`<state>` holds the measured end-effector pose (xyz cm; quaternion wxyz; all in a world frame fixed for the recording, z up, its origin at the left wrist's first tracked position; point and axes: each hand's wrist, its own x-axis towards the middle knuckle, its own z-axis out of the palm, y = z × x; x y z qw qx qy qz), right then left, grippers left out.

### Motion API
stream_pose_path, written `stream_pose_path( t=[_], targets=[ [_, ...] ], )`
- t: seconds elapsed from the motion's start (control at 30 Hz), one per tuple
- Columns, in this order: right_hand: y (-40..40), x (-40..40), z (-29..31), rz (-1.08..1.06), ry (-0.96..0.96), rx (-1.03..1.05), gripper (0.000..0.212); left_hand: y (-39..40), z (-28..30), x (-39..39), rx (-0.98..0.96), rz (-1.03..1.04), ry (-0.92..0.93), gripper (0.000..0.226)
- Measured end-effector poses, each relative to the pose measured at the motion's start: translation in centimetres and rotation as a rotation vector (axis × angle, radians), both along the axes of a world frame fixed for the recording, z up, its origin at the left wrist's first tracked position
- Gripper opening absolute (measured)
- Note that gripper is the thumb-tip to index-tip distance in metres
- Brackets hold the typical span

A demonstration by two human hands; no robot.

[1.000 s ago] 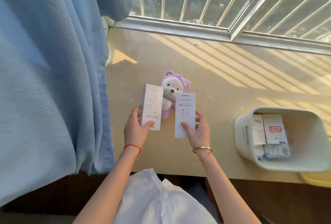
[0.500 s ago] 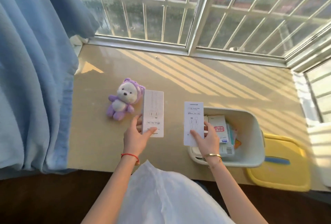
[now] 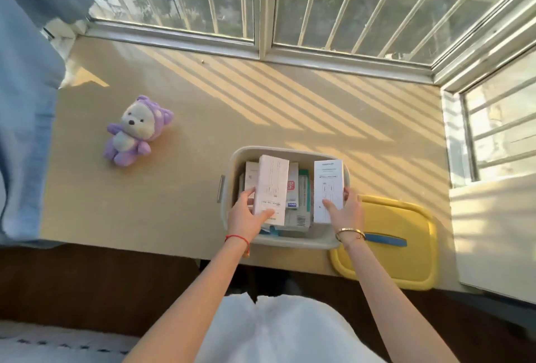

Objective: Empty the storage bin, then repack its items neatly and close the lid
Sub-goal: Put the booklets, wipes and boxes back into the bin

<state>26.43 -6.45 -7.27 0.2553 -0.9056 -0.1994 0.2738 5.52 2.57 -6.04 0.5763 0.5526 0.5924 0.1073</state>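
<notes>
A person seated at a sunlit window ledge (image 3: 261, 95) holds two tall white cartons over an open storage bin (image 3: 232, 172), one in each hand. The left hand (image 3: 245, 216) grips the lower end of the left carton (image 3: 272, 185), thumb across its printed front and fingers behind it, out of sight; the right hand (image 3: 346, 211) grasps the right carton (image 3: 328, 188) the same way, thumb on the face and fingertips showing at its right edge. Both cartons stand above the bin's interior, and whether either touches the contents cannot be told. The print on them is too small to read. Beneath them lie several smaller boxes (image 3: 298, 188), largely covered by the cartons and hands, so their number is unclear. The bin sits at the near edge of the ledge, its near rim partly hidden by the wrists. Its yellow lid (image 3: 406, 249) with a blue handle lies flat just to the right, part of it behind the right forearm. A purple plush bear (image 3: 135, 132) lies well apart to the left. A blue curtain (image 3: 26, 101) is cut off by the frame's left edge.
</notes>
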Motion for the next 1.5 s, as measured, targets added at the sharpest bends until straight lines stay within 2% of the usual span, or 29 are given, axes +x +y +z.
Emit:
stream_pose_path(
  t=[0.27,0.43,0.6,0.7,0.87,1.1,1.23,1.5],
  targets=[
    [1.8,-0.2,-5.0,0.075,0.024,-0.164,0.067,0.7,-5.1,2.2,-0.017,0.042,0.162,0.071],
    [2.6,-0.2,-7.7,0.100,0.016,-0.250,0.061,1.9,-7.6,4.3,-0.036,0.002,0.162,0.072],
    [1.9,-0.1,-8.5,0.165,-0.001,-0.252,0.069,1.1,-8.9,4.7,0.030,-0.031,0.145,0.061],
    [1.4,0.4,-8.0,0.187,0.016,-0.200,0.070,0.8,-8.7,4.2,0.086,-0.070,0.209,0.064],
    [0.9,0.3,-5.7,0.269,-0.122,-0.125,0.067,1.3,-7.0,2.9,0.150,-0.097,0.325,0.069],
    [1.2,-0.8,-0.5,0.391,-0.230,0.047,0.047,2.5,-1.5,-1.5,0.452,-0.127,0.347,0.039],
    [2.2,-3.1,2.2,0.514,-0.244,0.137,0.043,2.9,1.6,-6.0,0.619,-0.104,0.378,0.032],
    [7.6,-9.8,4.6,0.681,-0.290,0.192,0.038,5.6,4.1,-15.6,0.715,0.015,0.485,0.030]
  ],
)
